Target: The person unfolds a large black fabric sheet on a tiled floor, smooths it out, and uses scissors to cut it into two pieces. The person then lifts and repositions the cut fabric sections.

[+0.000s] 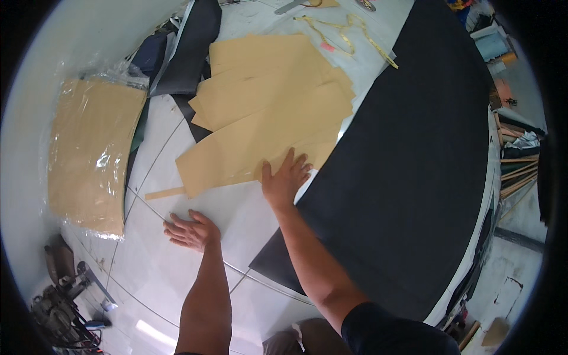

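Several large tan paper sheets (260,112), cut into pattern-like shapes, lie fanned over one another on the white tiled floor (236,216). At their near edge my right hand (285,180) rests with fingers spread, touching the lowest sheet and holding nothing. My left hand (192,229) is over the tiles to the left, palm turned sideways and fingers apart, also with nothing in it. Just beyond it a narrow tan strip (165,193) sticks out from under the sheets. Beside my right forearm a wide piece of black material (408,160) stretches away along the right.
A plastic-wrapped stack of tan sheets (94,154) lies at the left. A yellow measuring tape (340,26) curls at the far side. Black rolled material (189,47) is at the back left. A dark machine (59,310) stands at the lower left; rolls and sticks (520,168) sit at the right.
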### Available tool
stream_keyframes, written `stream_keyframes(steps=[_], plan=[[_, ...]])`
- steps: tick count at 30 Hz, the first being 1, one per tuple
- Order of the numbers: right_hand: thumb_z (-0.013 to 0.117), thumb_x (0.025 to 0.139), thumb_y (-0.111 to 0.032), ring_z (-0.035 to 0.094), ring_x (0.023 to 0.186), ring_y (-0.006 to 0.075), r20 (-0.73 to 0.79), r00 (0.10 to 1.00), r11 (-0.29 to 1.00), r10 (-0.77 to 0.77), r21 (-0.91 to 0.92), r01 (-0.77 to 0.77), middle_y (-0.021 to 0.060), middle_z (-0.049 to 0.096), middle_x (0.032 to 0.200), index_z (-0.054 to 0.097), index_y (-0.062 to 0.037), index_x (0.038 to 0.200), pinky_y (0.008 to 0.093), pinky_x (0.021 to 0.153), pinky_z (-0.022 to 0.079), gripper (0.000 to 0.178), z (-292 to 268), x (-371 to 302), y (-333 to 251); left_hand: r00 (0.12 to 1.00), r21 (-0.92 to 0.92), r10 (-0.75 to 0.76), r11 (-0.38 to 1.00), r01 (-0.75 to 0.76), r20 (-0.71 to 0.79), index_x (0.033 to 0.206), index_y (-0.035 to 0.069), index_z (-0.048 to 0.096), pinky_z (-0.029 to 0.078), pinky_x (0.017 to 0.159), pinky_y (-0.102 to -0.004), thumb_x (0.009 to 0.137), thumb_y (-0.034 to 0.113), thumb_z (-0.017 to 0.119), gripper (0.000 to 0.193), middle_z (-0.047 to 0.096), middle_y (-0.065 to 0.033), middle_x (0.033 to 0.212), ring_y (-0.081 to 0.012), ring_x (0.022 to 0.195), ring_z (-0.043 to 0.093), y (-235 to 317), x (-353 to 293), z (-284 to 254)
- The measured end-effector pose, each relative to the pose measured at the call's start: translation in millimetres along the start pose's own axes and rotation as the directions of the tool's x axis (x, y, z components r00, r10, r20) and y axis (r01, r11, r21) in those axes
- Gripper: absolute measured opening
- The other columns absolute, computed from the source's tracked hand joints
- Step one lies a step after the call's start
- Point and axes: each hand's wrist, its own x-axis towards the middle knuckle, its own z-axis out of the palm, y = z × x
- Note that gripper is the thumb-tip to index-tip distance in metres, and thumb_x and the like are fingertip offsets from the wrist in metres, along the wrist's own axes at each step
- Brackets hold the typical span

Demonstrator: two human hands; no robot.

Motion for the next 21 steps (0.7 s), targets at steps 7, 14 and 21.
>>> stream_keyframes(steps=[7,14,21], plan=[[0.051,0.092,-0.052,0.015,0.131,0.0694,-0.002,0.999,0.996,0.036,-0.084,-0.036,0.0454,0.018,0.145,0.031,0.0028,0.146,0.0709,0.108,0.014,0.079,23,51,-63,1.000,0.050,-0.026,0.998,0.025,0.012,0.147,0.007,0.027,0.013,0.118,-0.0552,0.097,0.043,0.042,0.063,0.018,-0.0232,0.155,-0.0429,0.145,0.014,-1,7,4],[0.049,0.093,-0.052,0.025,0.138,0.0529,0.035,0.971,0.971,-0.238,0.010,0.238,0.0287,0.032,0.150,0.039,-0.0008,0.144,0.0631,0.113,0.015,0.073,43,115,-126,0.999,0.022,-0.036,0.999,0.035,0.037,0.147,0.007,0.026,0.011,0.118,-0.0560,0.097,0.044,0.041,0.064,0.016,-0.0230,0.156,-0.0428,0.146,0.012,3,6,3],[0.066,0.087,-0.040,0.051,0.122,0.0383,0.001,0.903,0.818,-0.430,0.424,0.389,0.0199,0.055,0.131,0.054,-0.0017,0.128,0.0498,0.104,0.038,0.058,29,173,-120,0.999,0.043,-0.024,0.999,0.023,0.030,0.147,0.008,0.026,0.011,0.117,-0.0574,0.096,0.045,0.041,0.065,0.016,-0.0242,0.156,-0.0434,0.146,0.013,-4,11,5]])
